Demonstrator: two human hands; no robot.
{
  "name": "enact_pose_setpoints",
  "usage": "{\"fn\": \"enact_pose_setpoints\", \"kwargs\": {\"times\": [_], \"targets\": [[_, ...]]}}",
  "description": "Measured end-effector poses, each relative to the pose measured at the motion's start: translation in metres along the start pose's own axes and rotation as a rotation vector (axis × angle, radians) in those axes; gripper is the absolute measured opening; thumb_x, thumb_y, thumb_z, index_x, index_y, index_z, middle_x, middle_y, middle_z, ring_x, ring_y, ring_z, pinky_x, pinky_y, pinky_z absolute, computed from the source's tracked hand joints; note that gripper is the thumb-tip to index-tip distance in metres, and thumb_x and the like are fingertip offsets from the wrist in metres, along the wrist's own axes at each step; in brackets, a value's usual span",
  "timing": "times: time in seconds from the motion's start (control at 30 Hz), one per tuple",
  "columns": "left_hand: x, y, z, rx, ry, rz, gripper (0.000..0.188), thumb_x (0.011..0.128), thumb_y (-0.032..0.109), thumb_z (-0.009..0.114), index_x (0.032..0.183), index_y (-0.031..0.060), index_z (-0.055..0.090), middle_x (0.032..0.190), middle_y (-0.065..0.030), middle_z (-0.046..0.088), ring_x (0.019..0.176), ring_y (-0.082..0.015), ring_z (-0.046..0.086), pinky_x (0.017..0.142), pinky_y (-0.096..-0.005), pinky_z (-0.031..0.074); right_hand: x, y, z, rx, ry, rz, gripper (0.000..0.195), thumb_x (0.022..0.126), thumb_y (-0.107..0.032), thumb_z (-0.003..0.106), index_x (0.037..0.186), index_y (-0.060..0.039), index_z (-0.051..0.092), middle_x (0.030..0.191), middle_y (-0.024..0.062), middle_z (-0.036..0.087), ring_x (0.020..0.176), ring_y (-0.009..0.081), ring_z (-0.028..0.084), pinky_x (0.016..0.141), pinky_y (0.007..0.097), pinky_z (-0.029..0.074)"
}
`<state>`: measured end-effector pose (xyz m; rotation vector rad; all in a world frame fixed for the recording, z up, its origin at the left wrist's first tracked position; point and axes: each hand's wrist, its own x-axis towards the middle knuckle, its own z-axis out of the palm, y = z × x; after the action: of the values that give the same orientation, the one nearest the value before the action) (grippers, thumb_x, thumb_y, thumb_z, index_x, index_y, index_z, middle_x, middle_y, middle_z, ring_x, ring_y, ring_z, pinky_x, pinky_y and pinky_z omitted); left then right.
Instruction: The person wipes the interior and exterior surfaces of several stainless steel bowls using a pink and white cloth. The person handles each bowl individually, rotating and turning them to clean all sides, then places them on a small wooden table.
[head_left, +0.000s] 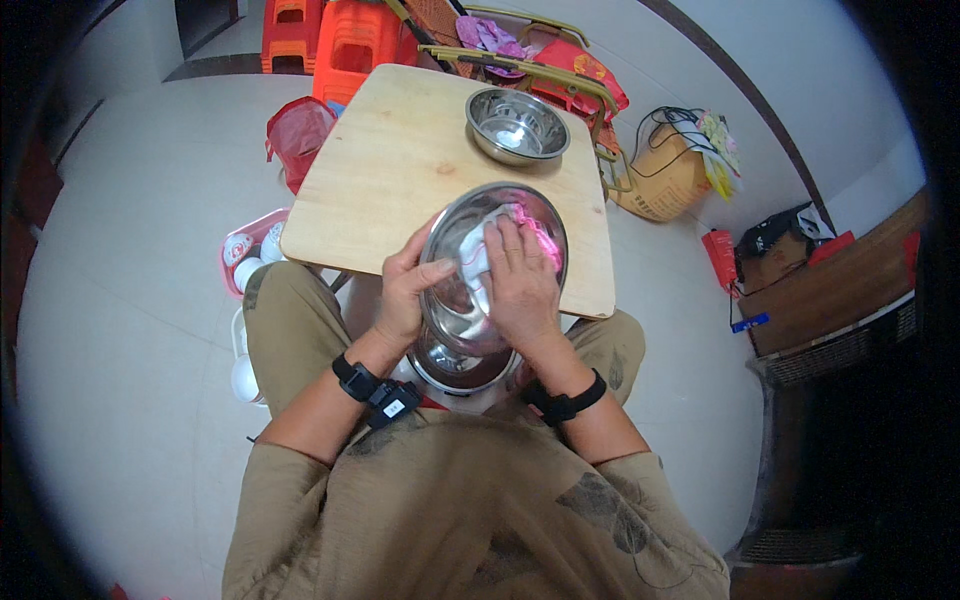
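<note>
A stainless steel bowl (457, 315) is tilted up in front of me, over the near edge of the wooden table. My left hand (409, 289) grips its left rim, thumb on the inside wall. Inside the bowl, my right hand (521, 281) presses a white and pink cloth (474, 251) against the metal, fingers spread flat over it. Part of the cloth is hidden under that hand. Below, between my knees, another metal bowl or basin (450, 367) is partly covered by the held one. A second steel bowl (517, 127) stands upright on the table.
The light wooden table (375, 172) reaches my knees. White cups sit in a pink basket (230, 274) on the floor at left. A red bin (300, 139) and stacked orange stools (352, 52) stand behind. Folding chairs (525, 67) and a cardboard-coloured sack (664, 176) are at the right.
</note>
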<state>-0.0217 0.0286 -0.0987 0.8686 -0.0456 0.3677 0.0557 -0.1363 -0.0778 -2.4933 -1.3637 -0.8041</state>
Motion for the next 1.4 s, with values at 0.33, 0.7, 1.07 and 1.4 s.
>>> {"fn": "enact_pose_setpoints", "kwargs": {"times": [0.33, 0.7, 1.07, 1.4], "targets": [[0.005, 0.01, -0.002, 0.004, 0.042, 0.105, 0.07, 0.083, 0.01, 0.06, 0.149, -0.005, 0.046, 0.136, -0.0183, 0.061, 0.12, -0.0231, 0.061, 0.105, -0.0328, 0.048, -0.034, -0.037, -0.012, 0.583, -0.241, -0.078, 0.066, 0.09, -0.029, 0.07, 0.146, -0.0005, 0.049, 0.144, 0.023, 0.053, 0.129, 0.0388, 0.054, 0.105, 0.0461, 0.042], [0.009, 0.006, 0.004, -0.188, 0.023, 0.091, 0.072, 0.101, 0.042, 0.05, 0.156, -0.0023, 0.035, 0.13, -0.0148, 0.062, 0.113, -0.0211, 0.062, 0.099, -0.0336, 0.05, -0.013, -0.033, -0.029, 0.537, 0.113, -0.04, 0.042, 0.077, -0.01, 0.075, 0.116, 0.0023, 0.067, 0.101, 0.0178, 0.069, 0.093, 0.0343, 0.07, 0.075, 0.0385, 0.054], [0.039, -0.012, -0.052, -0.534, -0.025, -0.265, 0.067, 0.107, 0.051, 0.043, 0.147, -0.0021, 0.044, 0.144, -0.0219, 0.056, 0.133, -0.0349, 0.056, 0.112, -0.0537, 0.044, -0.006, 0.052, -0.027, 2.262, 0.325, 0.882, 0.032, 0.094, -0.004, 0.067, 0.125, 0.0039, 0.058, 0.114, 0.0132, 0.07, 0.098, 0.0235, 0.071, 0.094, 0.039, 0.058], [0.041, -0.021, -0.045, -0.72, 0.03, -0.393, 0.059, 0.107, 0.049, 0.044, 0.142, 0.0025, 0.052, 0.138, -0.0193, 0.06, 0.13, -0.0322, 0.057, 0.109, -0.0519, 0.048, 0.003, 0.063, -0.002, 2.055, 0.369, 1.131, 0.031, 0.105, -0.018, 0.056, 0.129, 0.0022, 0.058, 0.118, 0.0124, 0.069, 0.104, 0.0218, 0.068, 0.094, 0.0401, 0.054]]}}
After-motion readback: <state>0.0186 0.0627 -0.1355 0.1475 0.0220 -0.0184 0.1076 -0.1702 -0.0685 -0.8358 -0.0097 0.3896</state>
